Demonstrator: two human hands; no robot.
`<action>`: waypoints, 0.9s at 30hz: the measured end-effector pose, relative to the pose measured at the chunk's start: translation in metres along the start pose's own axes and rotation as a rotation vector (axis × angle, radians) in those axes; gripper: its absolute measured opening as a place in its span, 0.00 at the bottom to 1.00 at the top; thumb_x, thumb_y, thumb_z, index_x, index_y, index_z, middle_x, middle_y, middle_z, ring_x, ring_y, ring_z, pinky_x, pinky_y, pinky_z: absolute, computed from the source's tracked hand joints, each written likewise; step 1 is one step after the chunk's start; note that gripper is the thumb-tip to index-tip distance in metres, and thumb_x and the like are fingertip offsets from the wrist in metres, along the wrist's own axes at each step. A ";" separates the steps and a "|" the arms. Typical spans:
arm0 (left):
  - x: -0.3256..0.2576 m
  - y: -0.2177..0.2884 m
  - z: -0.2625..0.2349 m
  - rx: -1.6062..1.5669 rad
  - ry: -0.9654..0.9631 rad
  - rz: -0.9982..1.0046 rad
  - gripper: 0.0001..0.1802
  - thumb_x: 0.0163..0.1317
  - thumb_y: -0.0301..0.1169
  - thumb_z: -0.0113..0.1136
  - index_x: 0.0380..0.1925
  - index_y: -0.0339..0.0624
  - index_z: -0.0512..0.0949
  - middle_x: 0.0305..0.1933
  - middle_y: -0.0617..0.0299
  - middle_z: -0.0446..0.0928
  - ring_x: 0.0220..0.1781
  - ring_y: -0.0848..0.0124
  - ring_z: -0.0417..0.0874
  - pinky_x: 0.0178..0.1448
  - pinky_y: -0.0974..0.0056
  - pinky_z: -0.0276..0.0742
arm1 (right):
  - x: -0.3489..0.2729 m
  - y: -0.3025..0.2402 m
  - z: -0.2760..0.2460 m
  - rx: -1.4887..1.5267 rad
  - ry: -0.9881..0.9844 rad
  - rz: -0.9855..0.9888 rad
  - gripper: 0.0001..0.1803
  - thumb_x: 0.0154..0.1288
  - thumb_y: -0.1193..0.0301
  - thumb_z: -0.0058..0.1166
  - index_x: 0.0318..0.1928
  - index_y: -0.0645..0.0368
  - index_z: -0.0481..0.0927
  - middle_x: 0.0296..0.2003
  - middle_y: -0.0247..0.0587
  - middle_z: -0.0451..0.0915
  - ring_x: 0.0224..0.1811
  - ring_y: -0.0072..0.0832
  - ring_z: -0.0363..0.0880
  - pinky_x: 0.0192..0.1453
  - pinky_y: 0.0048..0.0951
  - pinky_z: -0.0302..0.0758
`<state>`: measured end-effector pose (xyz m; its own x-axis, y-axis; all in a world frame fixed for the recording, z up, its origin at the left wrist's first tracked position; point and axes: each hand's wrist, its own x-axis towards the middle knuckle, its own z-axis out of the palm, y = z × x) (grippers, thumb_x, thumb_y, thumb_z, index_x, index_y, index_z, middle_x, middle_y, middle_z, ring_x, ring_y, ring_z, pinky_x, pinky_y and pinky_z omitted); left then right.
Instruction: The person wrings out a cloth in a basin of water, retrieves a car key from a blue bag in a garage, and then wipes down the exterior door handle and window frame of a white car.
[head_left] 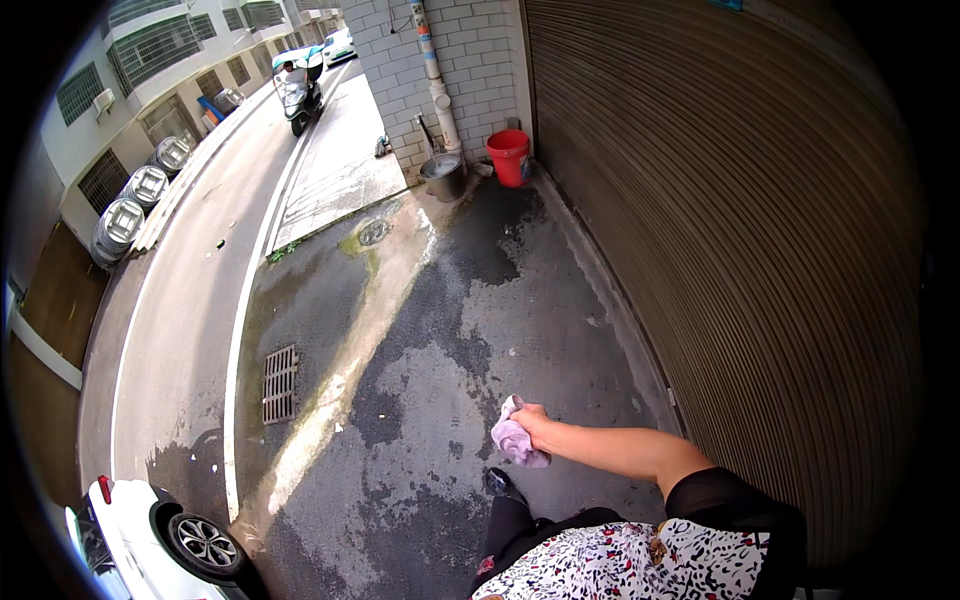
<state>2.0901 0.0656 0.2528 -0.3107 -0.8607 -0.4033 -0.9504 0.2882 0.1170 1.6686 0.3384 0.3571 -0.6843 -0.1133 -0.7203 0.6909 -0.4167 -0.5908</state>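
A crumpled pale purple cloth hangs from my right hand, whose fingers are closed round its upper part. My right arm stretches out to the left across my body, over the partly wet pavement. My left hand is out of the picture. Ahead, by the tiled wall, stand a red bucket and a metal pot with whitish contents, under a tap; both are well away from my hand.
A ribbed brown shutter runs along my right. A drain grate and a round drain cover lie in the ground to the left. A white car is at lower left. A person rides a scooter on the lane.
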 end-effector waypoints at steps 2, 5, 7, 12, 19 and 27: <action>0.046 0.043 0.002 -0.013 -0.018 0.000 0.15 0.40 0.28 0.58 0.33 0.41 0.79 0.34 0.50 0.78 0.40 0.53 0.77 0.53 0.56 0.70 | 0.024 -0.027 0.002 0.056 -0.045 -0.029 0.14 0.49 0.85 0.42 0.37 0.63 0.74 0.28 0.42 0.77 0.26 0.31 0.78 0.26 0.33 0.77; 0.141 0.140 -0.005 -0.136 0.027 0.234 0.12 0.39 0.32 0.63 0.28 0.43 0.82 0.28 0.56 0.81 0.34 0.64 0.81 0.43 0.63 0.76 | 0.065 -0.066 0.022 0.046 -0.114 -0.059 0.14 0.50 0.84 0.44 0.39 0.63 0.74 0.32 0.41 0.77 0.30 0.31 0.79 0.32 0.32 0.78; 0.213 0.213 -0.026 -0.415 -0.107 0.300 0.12 0.45 0.33 0.61 0.30 0.40 0.80 0.30 0.55 0.80 0.33 0.64 0.80 0.39 0.64 0.75 | 0.073 -0.107 0.061 -0.020 -0.309 -0.063 0.15 0.50 0.83 0.44 0.41 0.62 0.74 0.34 0.41 0.78 0.33 0.30 0.79 0.36 0.31 0.78; 0.144 0.570 -0.060 -0.711 -1.067 0.393 0.38 0.57 0.64 0.41 0.60 0.52 0.61 0.67 0.58 0.54 0.65 0.51 0.55 0.53 0.42 0.65 | 0.128 -0.215 0.048 -0.048 -0.359 -0.206 0.16 0.50 0.81 0.46 0.43 0.62 0.73 0.37 0.40 0.77 0.39 0.29 0.78 0.44 0.28 0.75; 0.038 0.896 -0.045 -0.554 -1.675 0.486 0.35 0.60 0.61 0.40 0.51 0.43 0.71 0.43 0.58 0.77 0.45 0.62 0.77 0.46 0.51 0.76 | 0.235 -0.355 0.026 0.063 -0.161 -0.295 0.17 0.56 0.73 0.50 0.48 0.61 0.72 0.41 0.40 0.76 0.44 0.29 0.77 0.49 0.28 0.73; 0.153 1.116 0.004 -0.459 -0.976 0.360 0.26 0.55 0.53 0.52 0.30 0.38 0.78 0.25 0.60 0.77 0.19 0.69 0.74 0.19 0.66 0.63 | 0.410 -0.527 0.010 -0.276 0.197 -0.078 0.18 0.60 0.68 0.47 0.51 0.57 0.69 0.48 0.42 0.72 0.50 0.33 0.73 0.47 0.38 0.73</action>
<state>0.9818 0.2577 0.3184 -0.6132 -0.0064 -0.7899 -0.7865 0.0989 0.6097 1.0211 0.5021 0.3767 -0.6978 0.0962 -0.7098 0.6940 -0.1545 -0.7032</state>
